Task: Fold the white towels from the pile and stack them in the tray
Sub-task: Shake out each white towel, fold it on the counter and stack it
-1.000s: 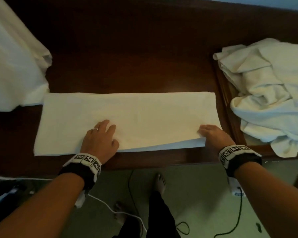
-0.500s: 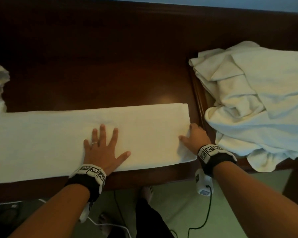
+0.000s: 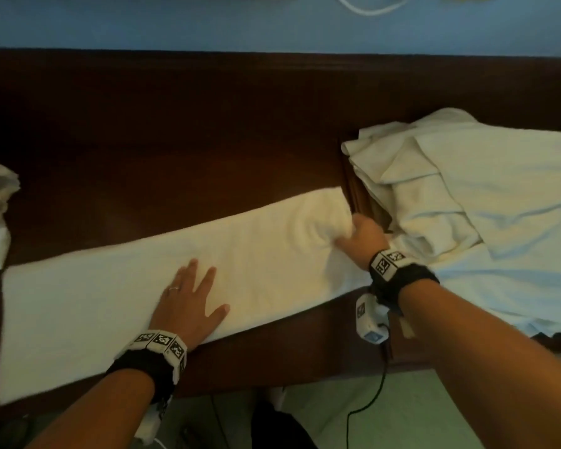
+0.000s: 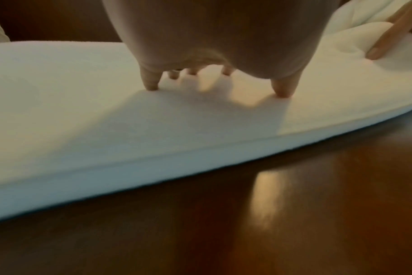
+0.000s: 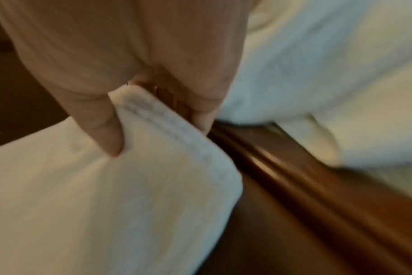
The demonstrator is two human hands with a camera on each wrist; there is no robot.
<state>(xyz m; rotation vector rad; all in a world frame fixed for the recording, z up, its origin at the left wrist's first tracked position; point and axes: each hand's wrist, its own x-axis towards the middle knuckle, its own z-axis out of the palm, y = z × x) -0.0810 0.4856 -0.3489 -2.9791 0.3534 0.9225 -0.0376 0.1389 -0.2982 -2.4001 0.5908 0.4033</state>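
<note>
Now: left hand (image 3: 188,306) flat, fingers spread, pressing folded towel (image 3: 110,312) | right hand (image 3: 360,236) pinching towel's end beside tray (image 5: 318,176)

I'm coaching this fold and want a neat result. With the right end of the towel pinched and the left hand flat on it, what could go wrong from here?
1. The right hand pinches only a bunched corner of the towel; folding over from there may leave a crooked, wrinkled edge.
2. The left hand presses near the front edge, so the far side could slide.
3. The pile lies right beside the pinched end, so the lifted end might snag it.
</note>
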